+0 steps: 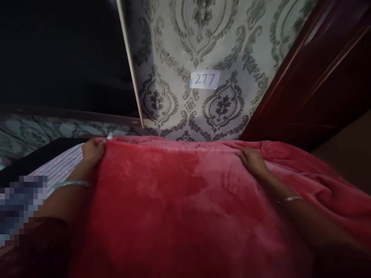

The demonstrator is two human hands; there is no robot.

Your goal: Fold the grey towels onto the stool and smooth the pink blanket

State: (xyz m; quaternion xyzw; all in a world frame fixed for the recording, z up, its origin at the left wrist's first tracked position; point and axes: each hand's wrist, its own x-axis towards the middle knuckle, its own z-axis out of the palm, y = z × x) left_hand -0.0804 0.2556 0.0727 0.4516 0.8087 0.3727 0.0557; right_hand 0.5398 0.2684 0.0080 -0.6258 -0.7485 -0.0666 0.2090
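A red plush blanket (174, 193) spreads over the middle of the head view, its far part folded along an edge near the wall. My left hand (93, 151) is closed on the blanket's far left corner, where a small white tag (109, 135) sticks up. On the far right of the fold, my right hand (252, 160) grips the blanket edge with bent fingers. More of the red cloth lies in loose wrinkles beyond my right forearm. Under the left side, a striped cloth (62, 164) in white, pink and grey shows.
A large black screen (63, 58) hangs at the upper left. The patterned wall (191, 46) bears a paper label (205, 79) reading 277. Dark red glossy wood (307, 69) stands at the right. A black surface (43, 152) lies left of the striped cloth.
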